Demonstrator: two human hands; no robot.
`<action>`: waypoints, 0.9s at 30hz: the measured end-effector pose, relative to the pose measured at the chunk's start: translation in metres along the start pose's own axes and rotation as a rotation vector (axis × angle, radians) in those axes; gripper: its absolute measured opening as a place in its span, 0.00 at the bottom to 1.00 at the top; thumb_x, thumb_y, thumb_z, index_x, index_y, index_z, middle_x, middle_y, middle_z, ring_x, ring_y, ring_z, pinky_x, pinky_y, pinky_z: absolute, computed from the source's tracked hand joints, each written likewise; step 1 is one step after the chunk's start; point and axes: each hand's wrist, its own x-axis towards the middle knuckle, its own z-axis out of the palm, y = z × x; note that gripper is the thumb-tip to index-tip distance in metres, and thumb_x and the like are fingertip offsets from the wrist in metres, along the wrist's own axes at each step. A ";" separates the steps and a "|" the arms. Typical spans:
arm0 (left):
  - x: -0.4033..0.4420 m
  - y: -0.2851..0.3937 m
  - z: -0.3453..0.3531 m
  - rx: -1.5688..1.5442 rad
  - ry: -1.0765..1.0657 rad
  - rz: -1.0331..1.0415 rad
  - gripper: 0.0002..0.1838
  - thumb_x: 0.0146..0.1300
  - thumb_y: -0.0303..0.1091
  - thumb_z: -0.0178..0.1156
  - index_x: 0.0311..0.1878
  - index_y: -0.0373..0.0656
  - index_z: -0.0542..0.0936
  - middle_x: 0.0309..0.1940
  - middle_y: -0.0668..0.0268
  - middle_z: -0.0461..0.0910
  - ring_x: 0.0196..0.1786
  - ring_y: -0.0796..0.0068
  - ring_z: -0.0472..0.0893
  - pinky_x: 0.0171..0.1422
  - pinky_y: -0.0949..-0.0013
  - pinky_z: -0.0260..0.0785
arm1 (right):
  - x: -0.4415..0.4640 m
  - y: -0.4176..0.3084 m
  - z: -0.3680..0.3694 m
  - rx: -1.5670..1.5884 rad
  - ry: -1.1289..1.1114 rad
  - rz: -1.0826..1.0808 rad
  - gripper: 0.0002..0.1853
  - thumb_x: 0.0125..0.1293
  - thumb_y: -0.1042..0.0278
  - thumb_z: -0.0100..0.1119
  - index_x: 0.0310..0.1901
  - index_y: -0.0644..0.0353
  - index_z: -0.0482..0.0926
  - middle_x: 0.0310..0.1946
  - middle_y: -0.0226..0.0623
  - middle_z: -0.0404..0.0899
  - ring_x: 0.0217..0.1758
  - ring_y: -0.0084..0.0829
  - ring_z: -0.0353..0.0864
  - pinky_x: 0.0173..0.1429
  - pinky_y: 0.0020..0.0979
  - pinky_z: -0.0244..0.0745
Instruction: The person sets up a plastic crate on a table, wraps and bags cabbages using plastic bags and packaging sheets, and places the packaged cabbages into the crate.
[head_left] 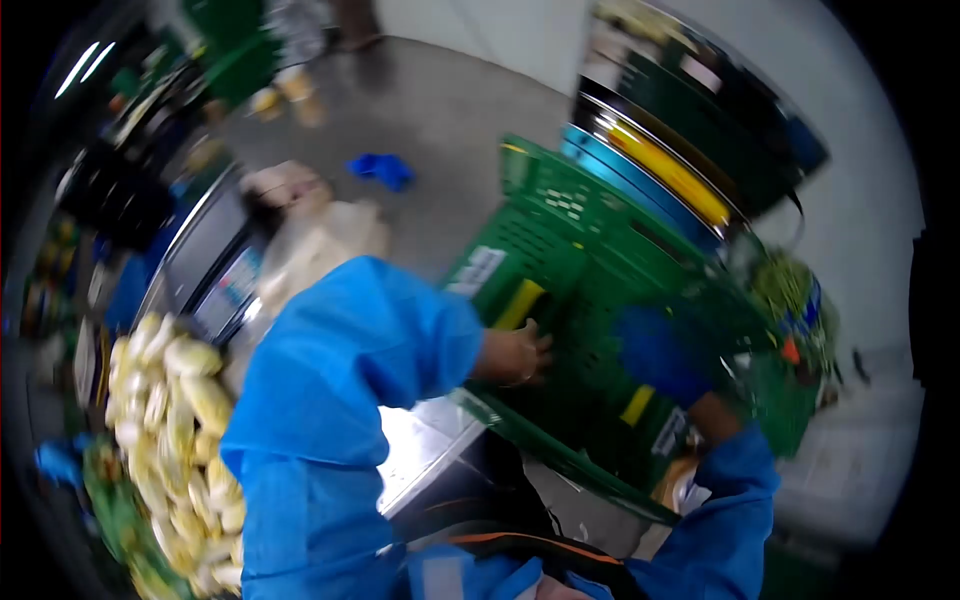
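Note:
A large green plastic crate (590, 245) with perforated walls stands in front of me, tilted in the view. My left hand (515, 356), without a glove, reaches over the crate's left side, fingers apart, and nothing shows in it. Just above it a yellow strip (520, 303) marks the crate wall. Inside the crate's right part is my right hand (662, 355) in a blue glove. Motion smears its fingers, and I cannot tell whether it touches the crate or holds anything.
Many pale yellow-white vegetable heads (170, 420) are heaped at the left, near a scale-like device (225, 280). Stacked crates (650, 165) stand behind the green one. Bundled greens (785, 285) lie at the right. A blue item (381, 170) lies on the floor; a person (297, 45) stands beyond.

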 end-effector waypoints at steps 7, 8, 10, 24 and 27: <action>0.024 -0.005 0.008 0.000 -0.301 0.413 0.16 0.58 0.49 0.52 0.42 0.50 0.79 0.46 0.60 0.77 0.55 0.62 0.72 0.62 0.51 0.57 | -0.046 -0.035 0.093 -0.406 -0.260 -0.136 0.17 0.59 0.61 0.53 0.48 0.59 0.77 0.42 0.46 0.76 0.51 0.42 0.74 0.62 0.41 0.63; 0.029 0.000 0.017 -0.029 -0.334 0.398 0.18 0.59 0.51 0.50 0.42 0.49 0.79 0.45 0.59 0.78 0.54 0.62 0.73 0.62 0.52 0.57 | -0.035 -0.034 0.092 -0.307 -0.401 -0.044 0.17 0.59 0.60 0.52 0.47 0.58 0.77 0.40 0.45 0.77 0.48 0.41 0.75 0.59 0.40 0.65; 0.031 -0.002 0.006 -0.192 -0.371 0.263 0.21 0.62 0.54 0.48 0.40 0.47 0.80 0.41 0.58 0.79 0.49 0.60 0.76 0.58 0.55 0.62 | -0.022 -0.031 0.084 -0.111 -0.679 0.138 0.16 0.60 0.59 0.51 0.47 0.55 0.78 0.35 0.44 0.79 0.43 0.40 0.78 0.55 0.39 0.69; -0.160 -0.032 -0.226 -0.533 0.848 -1.046 0.15 0.67 0.33 0.49 0.54 0.41 0.75 0.50 0.58 0.77 0.53 0.62 0.77 0.58 0.68 0.67 | -0.175 -0.168 -0.097 -0.204 0.190 0.617 0.14 0.54 0.69 0.58 0.44 0.58 0.80 0.41 0.39 0.80 0.48 0.40 0.78 0.65 0.44 0.60; -0.101 0.054 -0.281 -0.972 1.177 -0.255 0.17 0.67 0.32 0.47 0.56 0.36 0.71 0.47 0.58 0.78 0.47 0.69 0.78 0.51 0.69 0.70 | -0.068 -0.215 -0.056 0.225 0.052 0.246 0.25 0.56 0.66 0.57 0.58 0.57 0.70 0.46 0.42 0.78 0.44 0.41 0.79 0.56 0.39 0.68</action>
